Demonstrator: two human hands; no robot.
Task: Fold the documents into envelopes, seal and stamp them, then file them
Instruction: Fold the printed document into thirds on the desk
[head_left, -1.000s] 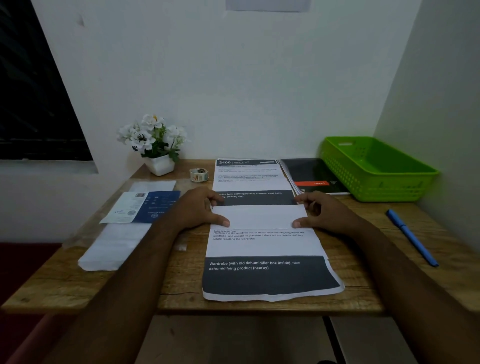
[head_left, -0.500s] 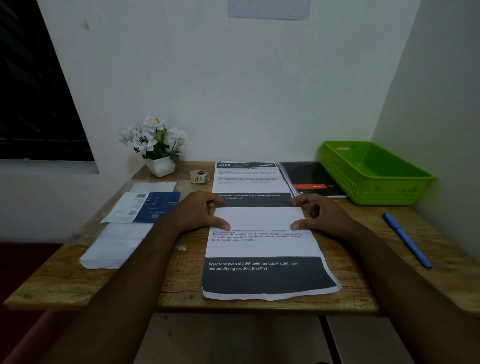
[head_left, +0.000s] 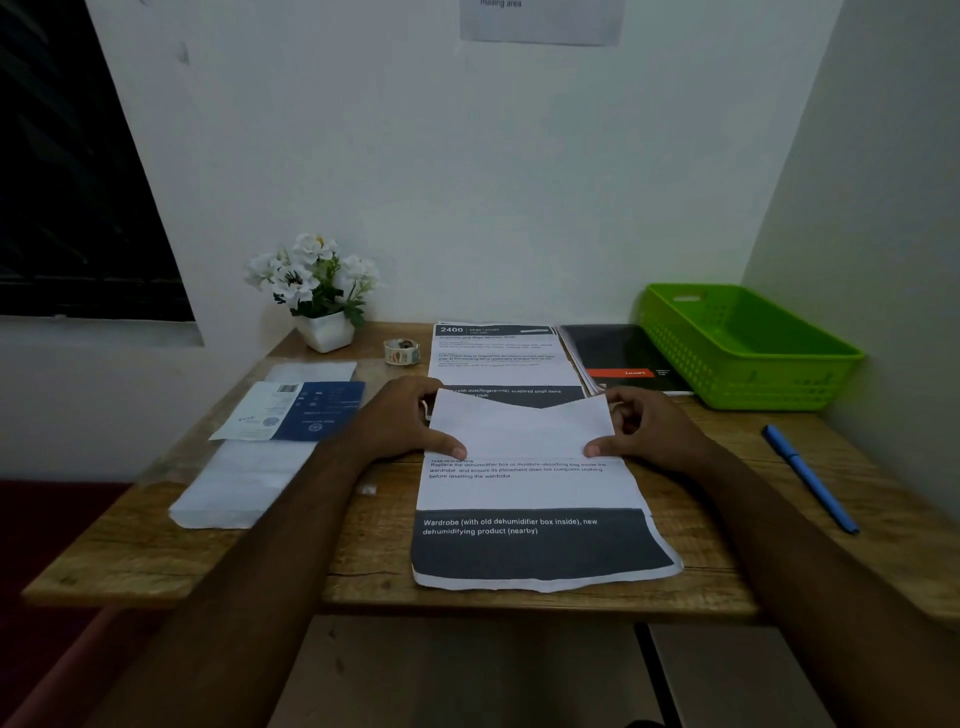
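Document (head_left: 530, 493) flat at desk (head_left: 363, 561) centre, near edge close to the desk's front. Top part folded over toward the person as a white flap (head_left: 519, 431), far edge slightly raised. Left hand (head_left: 405, 421) gripping the flap's left side: thumb pressed on the crease, fingers curled at the far corner. Right hand (head_left: 649, 431) gripping the right side: thumb on the crease, fingers curled behind the edge. White stack (head_left: 234, 488) at left, under a blue leaflet (head_left: 296, 410). Basket (head_left: 753, 364) far right, pen (head_left: 810, 478) near it.
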